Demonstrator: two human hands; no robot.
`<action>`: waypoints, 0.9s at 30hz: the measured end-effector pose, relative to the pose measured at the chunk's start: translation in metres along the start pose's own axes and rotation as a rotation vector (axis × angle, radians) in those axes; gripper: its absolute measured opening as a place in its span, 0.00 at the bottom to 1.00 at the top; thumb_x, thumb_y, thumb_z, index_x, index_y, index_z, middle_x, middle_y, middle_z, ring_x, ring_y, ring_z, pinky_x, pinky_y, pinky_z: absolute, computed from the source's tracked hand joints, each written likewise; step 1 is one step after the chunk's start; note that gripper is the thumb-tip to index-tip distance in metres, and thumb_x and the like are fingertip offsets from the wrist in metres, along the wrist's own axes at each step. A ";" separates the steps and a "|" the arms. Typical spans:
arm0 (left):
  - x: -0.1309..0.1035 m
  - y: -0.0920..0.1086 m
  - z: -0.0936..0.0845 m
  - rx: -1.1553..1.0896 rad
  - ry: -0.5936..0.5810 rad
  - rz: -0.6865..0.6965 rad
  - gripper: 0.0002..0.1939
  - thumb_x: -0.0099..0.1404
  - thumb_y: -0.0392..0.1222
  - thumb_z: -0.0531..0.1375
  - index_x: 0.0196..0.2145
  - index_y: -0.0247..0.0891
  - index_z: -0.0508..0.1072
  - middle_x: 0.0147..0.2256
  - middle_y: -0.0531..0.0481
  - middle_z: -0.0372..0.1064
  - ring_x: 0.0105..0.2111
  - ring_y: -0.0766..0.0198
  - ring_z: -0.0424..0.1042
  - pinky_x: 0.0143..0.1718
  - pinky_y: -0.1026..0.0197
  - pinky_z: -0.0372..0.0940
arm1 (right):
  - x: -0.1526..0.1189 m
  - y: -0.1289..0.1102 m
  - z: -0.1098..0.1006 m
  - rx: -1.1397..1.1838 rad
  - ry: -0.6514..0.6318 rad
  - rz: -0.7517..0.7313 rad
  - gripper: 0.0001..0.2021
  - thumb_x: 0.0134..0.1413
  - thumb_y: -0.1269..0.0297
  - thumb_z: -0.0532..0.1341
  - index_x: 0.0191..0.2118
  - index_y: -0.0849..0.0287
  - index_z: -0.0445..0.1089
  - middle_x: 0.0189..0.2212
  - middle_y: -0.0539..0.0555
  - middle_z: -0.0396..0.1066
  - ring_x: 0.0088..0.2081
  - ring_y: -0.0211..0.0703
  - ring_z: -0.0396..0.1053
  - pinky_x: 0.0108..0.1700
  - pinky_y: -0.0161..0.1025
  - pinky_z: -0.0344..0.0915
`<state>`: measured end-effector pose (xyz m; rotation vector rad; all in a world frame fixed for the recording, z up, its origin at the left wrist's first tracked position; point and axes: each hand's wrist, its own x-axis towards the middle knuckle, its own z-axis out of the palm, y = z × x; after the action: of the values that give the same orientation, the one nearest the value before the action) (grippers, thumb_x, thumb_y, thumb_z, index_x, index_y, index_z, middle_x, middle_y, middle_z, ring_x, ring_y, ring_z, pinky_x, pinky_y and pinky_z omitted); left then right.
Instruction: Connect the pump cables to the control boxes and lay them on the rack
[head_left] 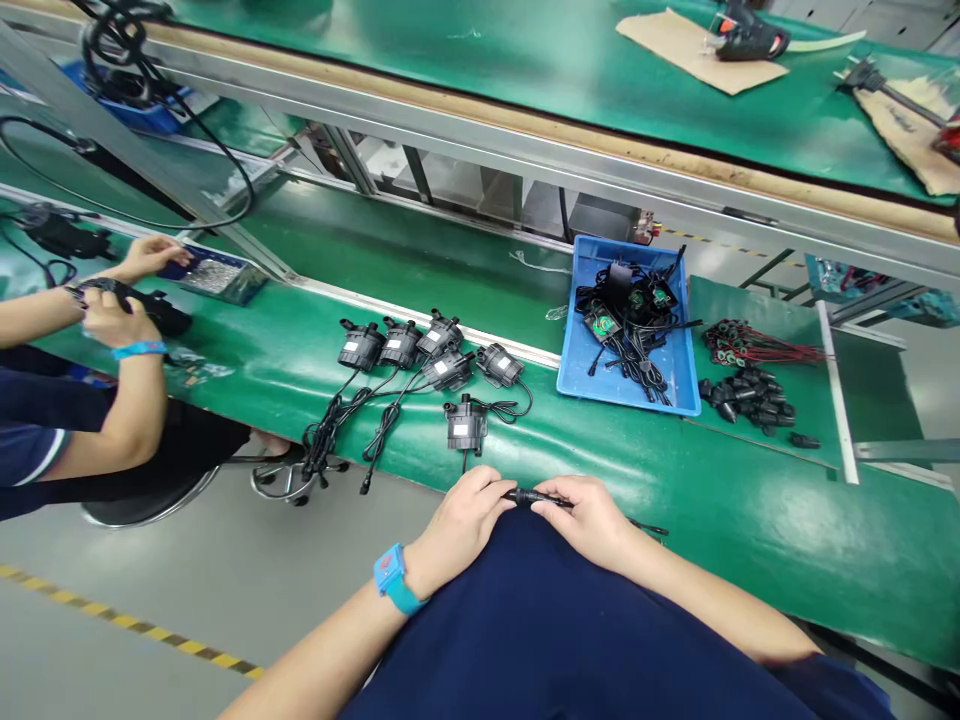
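Note:
A black cable connector (529,495) lies between my two hands at the bench's front edge, close to my shirt. My left hand (477,512), with a blue wrist strap, pinches its left end. The fingers of my right hand (586,518) are closed around the right end, and a short black cable tail (649,527) sticks out beyond that hand. Just past my left hand stands a black pump (465,425) with a white label, its cable running down toward my fingers. Whether the connector halves are fully joined I cannot tell.
Several black pumps (400,343) with bundled cables (324,432) stand to the left. A blue tray (566,375) holds circuit boards and cables. Black caps (752,398) and red-wired parts (739,343) lie right of it. A co-worker's hands (120,318) handle a black part at far left.

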<state>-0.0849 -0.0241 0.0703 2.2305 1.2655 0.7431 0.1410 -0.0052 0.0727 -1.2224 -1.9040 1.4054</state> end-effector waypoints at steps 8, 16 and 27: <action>0.001 0.003 0.000 0.119 0.005 0.159 0.09 0.71 0.33 0.56 0.48 0.34 0.72 0.38 0.44 0.74 0.38 0.59 0.71 0.41 0.54 0.71 | -0.003 0.002 -0.002 0.002 -0.067 -0.029 0.06 0.65 0.64 0.61 0.40 0.57 0.76 0.37 0.51 0.78 0.37 0.42 0.74 0.42 0.37 0.68; 0.004 0.010 -0.001 0.070 -0.077 0.227 0.09 0.72 0.35 0.54 0.48 0.34 0.72 0.35 0.46 0.73 0.34 0.60 0.71 0.37 0.55 0.71 | -0.013 0.012 -0.007 -0.127 -0.113 -0.197 0.11 0.68 0.59 0.58 0.45 0.59 0.75 0.38 0.55 0.78 0.37 0.44 0.75 0.42 0.38 0.69; 0.013 0.015 0.003 0.095 -0.076 0.267 0.08 0.72 0.34 0.54 0.47 0.32 0.71 0.33 0.46 0.72 0.32 0.61 0.69 0.36 0.57 0.69 | -0.015 0.013 -0.004 -0.105 -0.050 -0.227 0.13 0.69 0.57 0.56 0.44 0.60 0.73 0.36 0.56 0.76 0.37 0.42 0.72 0.41 0.38 0.65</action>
<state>-0.0675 -0.0199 0.0802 2.5120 0.9967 0.6987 0.1564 -0.0153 0.0636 -0.9881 -2.0995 1.2420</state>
